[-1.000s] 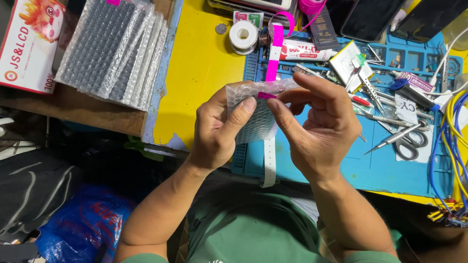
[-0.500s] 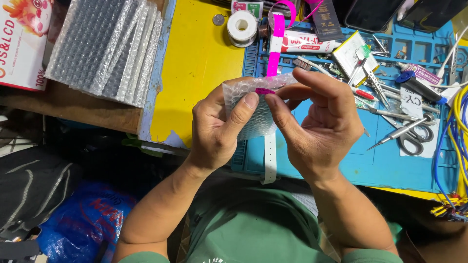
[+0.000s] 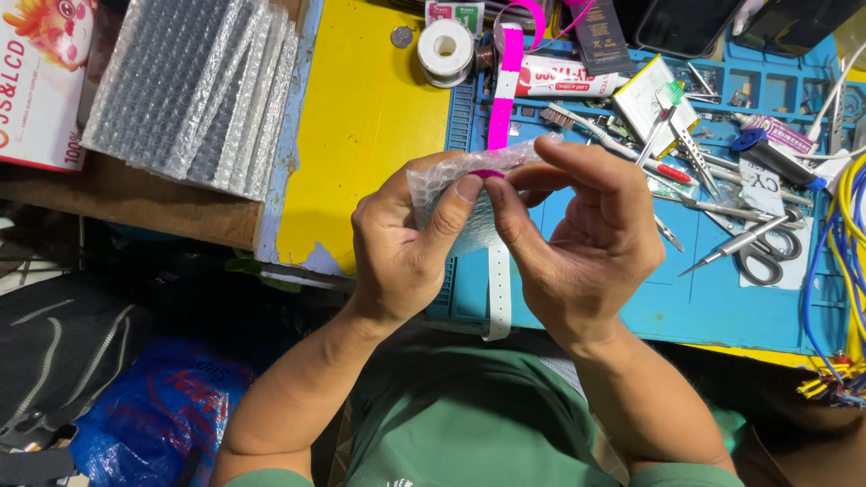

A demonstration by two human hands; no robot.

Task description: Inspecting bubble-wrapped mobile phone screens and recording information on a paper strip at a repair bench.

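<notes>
So the person in the green shirt (image 3: pixel 469 424) has both forearms coming up from the bottom and meeting in the middle, hands raised just above the near part of the blue work mat (image 3: pixel 704 298). Between them is a small bubble wrap pouch (image 3: pixel 451 185), long axis running roughly left to right, tilted a bit up toward the right. Something pink peeks out at its top edge.

The left hand (image 3: pixel 401 243) is curled around the pouch's left end, thumb pressed flat on the front, so it's clamped on it. The right hand (image 3: pixel 586 234) pinches the same pouch from the other side with thumb and forefinger, the other fingers arched loosely over the top.

Under the hands a white strap (image 3: pixel 497 298) lies on the mat, pointing straight toward the person. A pink strap (image 3: pixel 502 99) continues the same line away from them.

Further right on the mat: scissors (image 3: pixel 767 257), tweezers (image 3: pixel 672 135) and a screwdriver (image 3: pixel 735 243), all jumbled. The mat's small compartments at the far edge hold tiny bits I can't make out.

Far left on the bench, a stack of bubble wrap bags (image 3: pixel 189 90) leans beside a printed carton (image 3: pixel 41 72). A white tape roll (image 3: pixel 446 50) sits on the yellow tabletop (image 3: pixel 361 135).
</notes>
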